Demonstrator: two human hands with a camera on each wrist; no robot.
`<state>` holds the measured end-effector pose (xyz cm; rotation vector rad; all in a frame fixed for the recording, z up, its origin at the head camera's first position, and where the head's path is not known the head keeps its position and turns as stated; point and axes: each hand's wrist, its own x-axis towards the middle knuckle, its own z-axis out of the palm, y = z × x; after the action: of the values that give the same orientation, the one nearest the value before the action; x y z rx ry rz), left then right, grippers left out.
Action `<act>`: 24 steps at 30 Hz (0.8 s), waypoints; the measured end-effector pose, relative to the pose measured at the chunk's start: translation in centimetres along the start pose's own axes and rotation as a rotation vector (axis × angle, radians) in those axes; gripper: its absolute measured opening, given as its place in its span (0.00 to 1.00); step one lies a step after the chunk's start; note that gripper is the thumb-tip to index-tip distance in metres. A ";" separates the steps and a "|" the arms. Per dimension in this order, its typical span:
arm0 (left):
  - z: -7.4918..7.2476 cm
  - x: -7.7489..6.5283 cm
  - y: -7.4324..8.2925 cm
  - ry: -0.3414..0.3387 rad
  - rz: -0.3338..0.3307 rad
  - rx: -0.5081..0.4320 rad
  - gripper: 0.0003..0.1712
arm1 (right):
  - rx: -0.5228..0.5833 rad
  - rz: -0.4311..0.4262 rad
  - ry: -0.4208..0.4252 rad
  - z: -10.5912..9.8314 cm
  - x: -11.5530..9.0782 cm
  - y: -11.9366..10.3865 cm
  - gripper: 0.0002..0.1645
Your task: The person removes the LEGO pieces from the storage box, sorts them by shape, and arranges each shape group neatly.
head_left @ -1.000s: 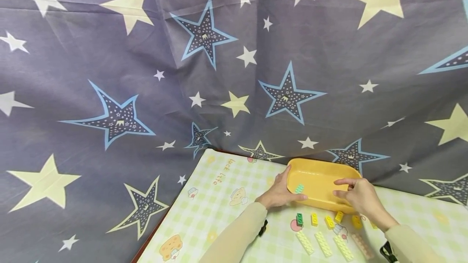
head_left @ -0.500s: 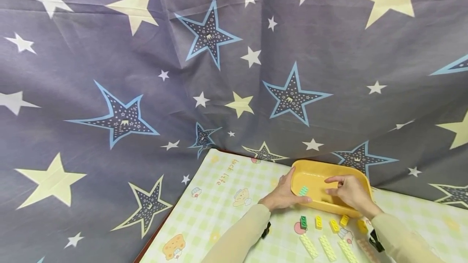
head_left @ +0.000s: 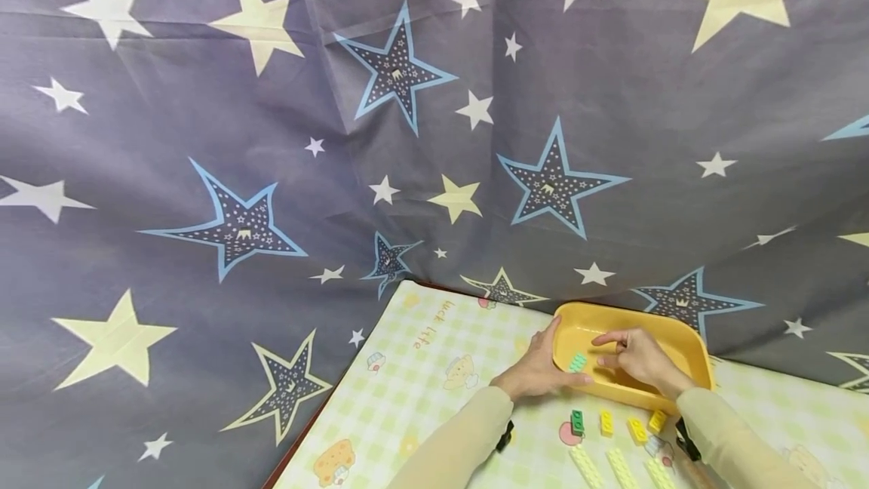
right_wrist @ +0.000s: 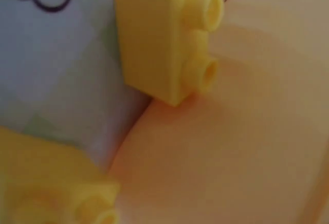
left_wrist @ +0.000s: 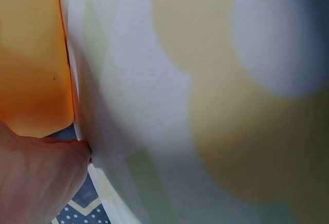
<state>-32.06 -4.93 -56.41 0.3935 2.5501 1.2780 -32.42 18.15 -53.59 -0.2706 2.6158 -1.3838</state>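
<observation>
A yellow bin (head_left: 591, 323) stands at the back of the table. My left hand (head_left: 539, 370) holds its left end, fingers along the side and thumb along the front rim. In the left wrist view that hand (left_wrist: 43, 175) is beside the orange-looking bin wall (left_wrist: 33, 70). My right hand (head_left: 641, 359) reaches inside the bin, index finger and thumb apart, with nothing visible between them. Just left of those fingertips lies a mint-green toy brick (head_left: 577, 363). In the right wrist view, two yellow bricks (right_wrist: 146, 34) stand beside the bin; the right fingers are out of sight.
In front of the bin lie a dark green brick (head_left: 577, 422) and several small yellow bricks (head_left: 637, 431). Nearer are long pale yellow bricks (head_left: 621, 468) and a tan one (head_left: 694, 472), partly hidden by the right sleeve. A starry curtain (head_left: 434, 134) hangs behind the table.
My right hand has moved left inside the bin, closer to the mint-green brick. The left hand keeps its place on the bin. The whole view has shifted slightly.
</observation>
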 end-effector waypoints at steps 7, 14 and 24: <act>0.8 -0.1 0.2 -0.005 -0.021 0.001 0.72 | -0.008 -0.070 -0.083 0.3 0.2 0.3 0.21; 0.5 -0.2 0.4 0.007 -0.032 0.027 0.72 | -0.020 -0.118 -0.147 0.8 1.0 0.0 0.21; 0.2 -0.1 0.2 0.025 -0.030 0.030 0.72 | 0.004 -0.125 -0.151 1.7 1.9 0.3 0.17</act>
<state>-31.93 -4.74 -56.37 0.3461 2.5883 1.2427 -33.90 16.56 -54.92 -0.5251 2.5105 -1.3487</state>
